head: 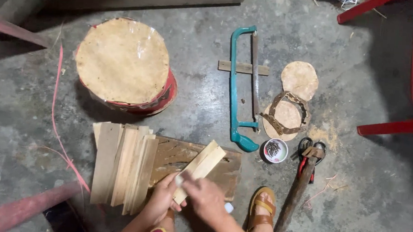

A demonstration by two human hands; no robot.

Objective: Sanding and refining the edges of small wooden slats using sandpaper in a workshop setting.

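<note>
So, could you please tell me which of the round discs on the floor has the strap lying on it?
The lower small disc, nearest the teal hacksaw: a brown looped strap lies across it. The small disc above it is bare, as is the large disc stack.

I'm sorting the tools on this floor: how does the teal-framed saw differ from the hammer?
The saw has a teal metal frame with a thin blade; the hammer has a rough brown wooden handle. The saw lies almost straight up the picture, across a small wooden strip; the hammer lies slanted, its head over red-handled pliers. The saw looks longer. Both lie flat on the concrete floor, untouched by either hand.
</note>
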